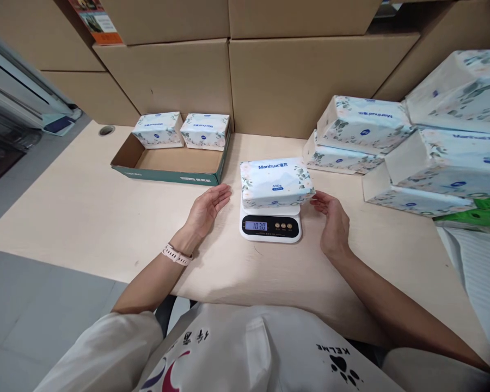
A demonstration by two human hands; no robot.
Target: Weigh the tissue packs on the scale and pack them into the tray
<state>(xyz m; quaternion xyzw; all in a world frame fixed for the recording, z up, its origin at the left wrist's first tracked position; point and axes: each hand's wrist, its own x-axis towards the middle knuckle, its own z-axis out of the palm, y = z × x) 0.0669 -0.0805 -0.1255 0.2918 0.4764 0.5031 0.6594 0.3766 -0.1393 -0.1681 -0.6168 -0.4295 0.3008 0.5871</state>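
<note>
A pack of tissues (275, 182) with a floral print rests on a white digital kitchen scale (248, 233), covering most of its platform. The lit display (256, 226) appears to read 103.0. My left hand (206, 211) is left of the pack, fingers extended and apart from it, holding nothing. On the other side, my right hand (332, 220) has its fingers stretched toward the pack's right end; whether the fingertips touch it I cannot tell. Two similar tissue packs, a left one (158, 130) and a right one (205, 131), sit at the back of a shallow green cardboard tray (167, 175).
Several more tissue packs (363, 122) are stacked at the right, some near a green package (484, 215). Large cardboard boxes (298, 81) form a wall behind the table (85, 218). A cable hole (106, 130) lies near the table's far left corner.
</note>
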